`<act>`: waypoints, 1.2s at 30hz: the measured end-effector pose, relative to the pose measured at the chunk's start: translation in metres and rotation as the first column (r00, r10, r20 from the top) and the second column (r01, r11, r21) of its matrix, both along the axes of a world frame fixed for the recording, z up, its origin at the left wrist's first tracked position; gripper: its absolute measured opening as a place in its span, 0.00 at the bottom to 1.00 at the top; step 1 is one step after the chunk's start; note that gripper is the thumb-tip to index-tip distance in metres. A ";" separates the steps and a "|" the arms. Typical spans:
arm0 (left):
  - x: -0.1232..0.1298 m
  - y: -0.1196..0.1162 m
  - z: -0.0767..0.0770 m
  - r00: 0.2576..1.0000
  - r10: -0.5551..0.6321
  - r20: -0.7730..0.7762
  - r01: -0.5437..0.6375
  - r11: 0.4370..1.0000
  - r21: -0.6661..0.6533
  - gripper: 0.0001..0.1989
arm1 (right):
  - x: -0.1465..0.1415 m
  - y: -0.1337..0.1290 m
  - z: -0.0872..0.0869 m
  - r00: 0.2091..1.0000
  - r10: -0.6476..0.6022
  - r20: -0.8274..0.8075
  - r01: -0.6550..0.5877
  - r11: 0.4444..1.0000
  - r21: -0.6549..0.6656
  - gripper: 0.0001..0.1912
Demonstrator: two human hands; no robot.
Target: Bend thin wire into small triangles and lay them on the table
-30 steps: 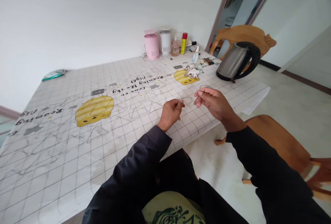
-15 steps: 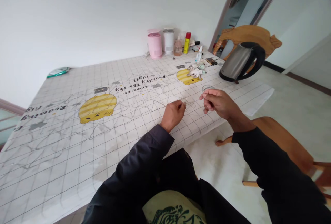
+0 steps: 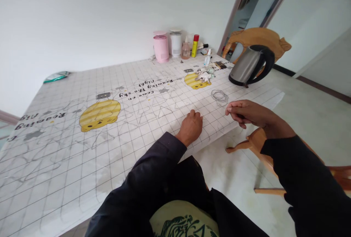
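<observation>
My left hand (image 3: 191, 125) lies on the white checked tablecloth (image 3: 131, 134) near the table's front edge, its fingers curled down and together; whatever may be under them is hidden. To its right, my right hand (image 3: 248, 114) is raised by the table edge with thumb and fingertips pinched together. Anything in that pinch is too thin to make out. Just beyond the right hand sits a loose coil of thin grey strand (image 3: 219, 96), wire or thread. Similar wavy grey lines (image 3: 156, 111) run over the cloth to the left; I cannot tell whether they are loose strand or marks.
A steel kettle (image 3: 248, 65) stands at the table's right end, before a wooden chair (image 3: 259, 39). Crumpled gloves (image 3: 204, 75), a pink container (image 3: 161, 48), a white container (image 3: 175, 43) and a yellow can (image 3: 195, 47) are farther back. A green-edged packet (image 3: 56, 77) lies far left.
My right hand has moved right and toward me, away from the coil, which now shows fully. My left hand has turned palm down onto the cloth. The view has shifted slightly.
</observation>
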State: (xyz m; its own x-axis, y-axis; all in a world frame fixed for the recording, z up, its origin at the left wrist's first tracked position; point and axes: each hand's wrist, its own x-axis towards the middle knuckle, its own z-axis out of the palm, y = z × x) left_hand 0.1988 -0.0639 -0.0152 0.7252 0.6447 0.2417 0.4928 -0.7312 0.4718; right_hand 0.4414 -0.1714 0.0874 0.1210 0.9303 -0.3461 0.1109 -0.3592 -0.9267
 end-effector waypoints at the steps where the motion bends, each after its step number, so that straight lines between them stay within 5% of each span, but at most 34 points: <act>1: 0.003 -0.001 -0.001 0.998 -0.026 -0.050 0.026 1.000 0.008 0.10 | 0.001 -0.001 -0.001 1.000 -0.015 -0.005 0.015 1.000 0.009 0.15; 4: 0.013 0.002 0.001 0.987 -0.111 -0.113 0.108 0.993 -0.038 0.21 | 0.001 0.000 -0.001 0.997 -0.073 -0.010 0.074 0.995 0.067 0.15; 7: 0.015 0.011 0.005 0.986 -0.165 -0.007 0.162 0.976 -0.147 0.27 | -0.005 0.003 0.003 0.992 -0.124 -0.021 0.126 0.980 0.156 0.16; 13: -0.030 0.025 0.032 0.925 0.006 0.379 0.092 0.967 -0.239 0.19 | -0.046 0.016 0.010 0.979 -0.190 -0.076 0.204 0.906 0.370 0.15; 15: -0.056 0.025 0.048 0.918 0.105 0.382 0.087 0.887 -0.454 0.15 | -0.068 0.027 0.010 0.974 -0.183 -0.136 0.224 0.879 0.421 0.15; 17: -0.081 0.023 0.062 0.901 0.167 0.400 0.148 0.749 -0.646 0.15 | -0.094 0.043 0.009 0.967 -0.161 -0.196 0.234 0.862 0.449 0.16; 20: -0.114 0.021 0.075 0.828 0.246 0.504 0.246 0.649 -0.720 0.22 | -0.138 0.072 0.006 0.962 -0.078 -0.261 0.200 0.854 0.481 0.18; 28: -0.196 0.053 0.077 0.576 0.441 0.688 0.250 0.706 -0.662 0.26 | -0.238 0.142 -0.007 0.951 0.184 -0.248 0.002 0.800 0.601 0.16; 36: -0.251 0.084 0.059 0.445 0.478 0.757 0.260 0.740 -0.621 0.26 | -0.276 0.184 -0.022 0.949 0.272 -0.158 -0.114 0.766 0.633 0.14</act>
State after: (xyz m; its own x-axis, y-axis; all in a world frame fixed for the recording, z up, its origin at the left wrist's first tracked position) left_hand -0.0526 0.0204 0.0433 0.2832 0.9383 0.1984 -0.3747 -0.0822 0.9235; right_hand 0.1653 0.0127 0.0654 -0.0926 0.9470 0.3076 -0.1254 0.2954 -0.9471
